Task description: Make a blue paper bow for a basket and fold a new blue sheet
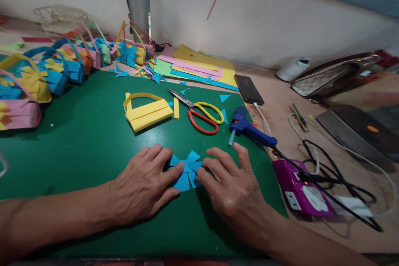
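Head view: my left hand [141,185] and right hand [232,189], its outer fingers spread, touch the blue paper bow [189,167] between them on the green worktop [84,149]; I cannot tell whether either pinches. Uneven pressure could crease its petals.

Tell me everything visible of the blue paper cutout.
The blue paper cutout looks plain, with petal-like flaps fanning from its middle and gaps between them. It lies roughly flat on the green tabletop. The left-hand grip has a finger on its left part; the right-hand grip has fingertips at its right edge. Fingers hide some of it.
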{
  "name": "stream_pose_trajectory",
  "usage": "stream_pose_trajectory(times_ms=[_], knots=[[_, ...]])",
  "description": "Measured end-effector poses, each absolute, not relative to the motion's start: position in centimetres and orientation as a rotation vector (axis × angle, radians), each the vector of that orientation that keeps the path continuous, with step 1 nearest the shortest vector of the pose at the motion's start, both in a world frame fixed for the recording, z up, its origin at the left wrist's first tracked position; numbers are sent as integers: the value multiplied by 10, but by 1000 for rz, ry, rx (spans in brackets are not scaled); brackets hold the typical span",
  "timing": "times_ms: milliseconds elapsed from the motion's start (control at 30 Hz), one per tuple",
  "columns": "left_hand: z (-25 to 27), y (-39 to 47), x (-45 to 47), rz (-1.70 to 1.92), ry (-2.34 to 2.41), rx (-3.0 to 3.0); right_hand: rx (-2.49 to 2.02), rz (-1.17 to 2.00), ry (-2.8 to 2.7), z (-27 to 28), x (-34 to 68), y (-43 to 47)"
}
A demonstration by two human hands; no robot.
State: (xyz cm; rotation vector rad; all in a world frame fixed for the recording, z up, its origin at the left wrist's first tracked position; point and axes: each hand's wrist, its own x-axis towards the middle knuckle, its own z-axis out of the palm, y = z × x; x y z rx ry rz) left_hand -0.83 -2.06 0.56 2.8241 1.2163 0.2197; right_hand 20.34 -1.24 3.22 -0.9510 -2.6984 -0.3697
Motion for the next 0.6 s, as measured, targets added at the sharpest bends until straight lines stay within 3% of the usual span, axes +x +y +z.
stream_pose_trajectory(times_ms=[600], knots=[[7, -21, -7, 196, 1229, 2799, -547, -657, -2754, 18, 196, -6]])
